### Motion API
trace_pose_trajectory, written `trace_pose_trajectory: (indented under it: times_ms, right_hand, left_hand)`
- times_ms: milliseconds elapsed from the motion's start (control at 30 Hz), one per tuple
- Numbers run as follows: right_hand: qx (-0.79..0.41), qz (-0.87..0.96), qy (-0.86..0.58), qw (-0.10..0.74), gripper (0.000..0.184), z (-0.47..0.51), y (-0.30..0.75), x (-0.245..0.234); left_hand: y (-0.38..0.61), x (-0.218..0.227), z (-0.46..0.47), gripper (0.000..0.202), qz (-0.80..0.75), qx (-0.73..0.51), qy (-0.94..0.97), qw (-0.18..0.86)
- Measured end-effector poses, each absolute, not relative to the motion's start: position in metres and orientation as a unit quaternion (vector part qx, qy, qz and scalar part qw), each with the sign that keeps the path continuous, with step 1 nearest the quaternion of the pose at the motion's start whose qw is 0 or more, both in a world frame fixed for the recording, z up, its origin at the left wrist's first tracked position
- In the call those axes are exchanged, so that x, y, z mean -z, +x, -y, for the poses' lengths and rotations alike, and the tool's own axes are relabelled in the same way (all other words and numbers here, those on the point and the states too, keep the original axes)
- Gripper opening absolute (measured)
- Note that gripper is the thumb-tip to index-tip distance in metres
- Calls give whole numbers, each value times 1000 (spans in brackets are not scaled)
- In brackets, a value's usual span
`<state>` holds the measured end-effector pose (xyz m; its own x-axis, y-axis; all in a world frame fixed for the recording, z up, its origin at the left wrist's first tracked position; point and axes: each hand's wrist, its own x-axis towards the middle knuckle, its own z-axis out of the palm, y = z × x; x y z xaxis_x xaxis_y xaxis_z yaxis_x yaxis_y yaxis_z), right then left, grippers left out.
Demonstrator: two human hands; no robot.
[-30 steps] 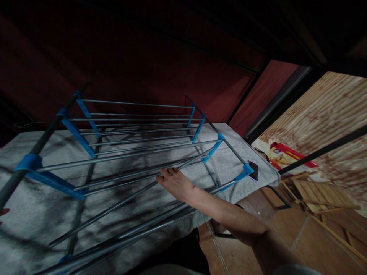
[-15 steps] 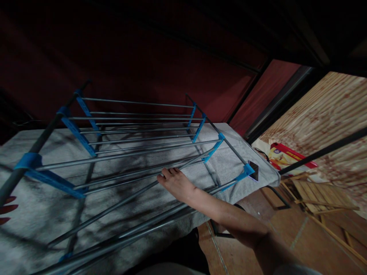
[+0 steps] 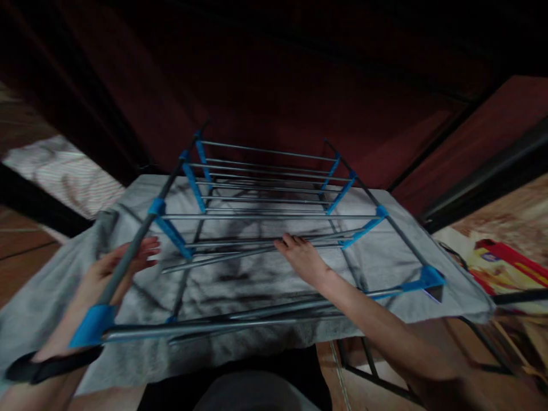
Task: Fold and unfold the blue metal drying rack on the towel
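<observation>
A rack of grey metal tubes [image 3: 274, 217] and blue plastic brackets [image 3: 173, 237] lies on a grey cloth. My right hand [image 3: 301, 257] reaches into its middle, fingers wrapped round a loose-ended metal rod [image 3: 222, 260]. The rod's left end sticks out free; its right end lies by the blue bracket on the right [image 3: 363, 229]. Behind the dark left side tube [image 3: 139, 235] is my left hand [image 3: 124, 265], empty, its fingers stretched toward the rod's free end. More rods [image 3: 257, 317] cross at the front, slanting against one another.
Grey cloth [image 3: 141, 319] covers the table under the rack. A dark phone-like object [image 3: 435, 293] lies near the right front corner. Beyond stand a red and yellow box [image 3: 509, 265] and dark metal bars. A dark red panel [image 3: 278, 85] rises behind.
My view has swung left. My left hand has come in from the edge to the left side tube. The held rod has turned, its left end moving away from me.
</observation>
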<state>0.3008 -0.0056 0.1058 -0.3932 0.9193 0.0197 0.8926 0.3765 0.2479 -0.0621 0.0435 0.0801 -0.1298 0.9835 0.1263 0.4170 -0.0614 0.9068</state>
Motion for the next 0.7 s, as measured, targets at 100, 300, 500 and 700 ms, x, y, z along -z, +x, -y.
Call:
trace_pose_trajectory:
  times_ms: [100, 300, 500, 700]
  right_hand:
    - [-121, -828, 544, 64, 43, -1, 303, -100]
    - [-153, -825, 540, 67, 46, -10, 303, -93]
    - [-171, -820, 543, 62, 49, -16, 305, -97]
    - [-175, -814, 550, 59, 53, -24, 307, -99]
  left_hand:
    - [-78, -63, -48, 64, -555, -469, 528, 440]
    - [-78, -43, -66, 55, -460, -517, 553, 465]
    - [-90, -39, -84, 76, -401, -470, 587, 522]
    - [-87, -54, -97, 62, -400, -406, 637, 520]
